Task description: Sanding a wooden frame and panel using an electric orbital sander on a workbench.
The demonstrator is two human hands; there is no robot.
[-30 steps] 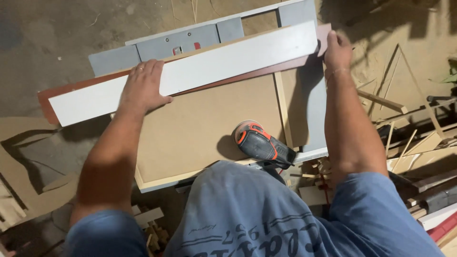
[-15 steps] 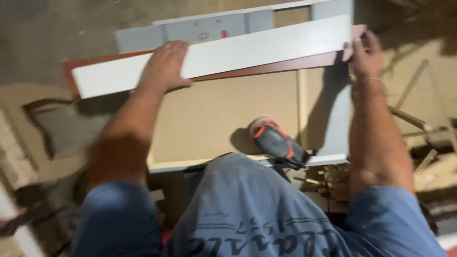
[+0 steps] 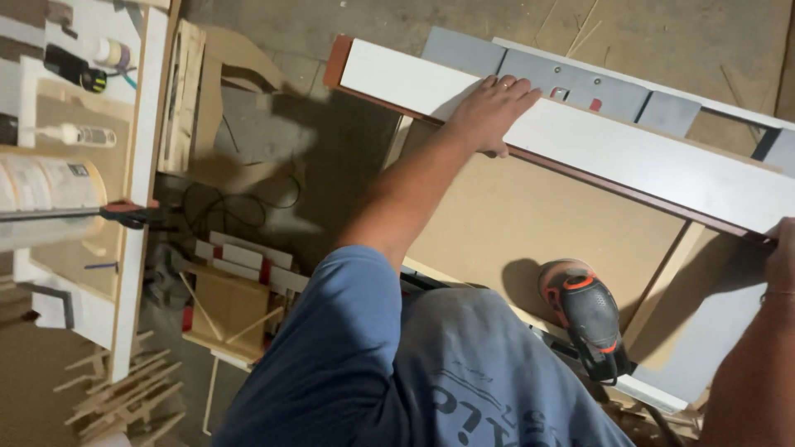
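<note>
A long white board (image 3: 629, 153) with a reddish-brown edge lies across a wide brown panel (image 3: 530, 223). My left hand (image 3: 490, 112) rests flat on the white board near its left end, fingers spread over its top. My right hand (image 3: 780, 257) grips the board's right end at the frame's edge, only partly in view. A grey and orange power sander (image 3: 586, 314) sits on the brown panel close to my body.
A grey panel (image 3: 571, 83) lies behind the white board. At left stands a workbench (image 3: 137, 165) with bottles, a tape roll and a clamp. Wood offcuts (image 3: 240, 265), a cable and thin strips litter the floor below it.
The view has swung left, bringing the workbench and floor scraps into sight. Both hands remain on the white board, which now runs diagonally across the frame.
</note>
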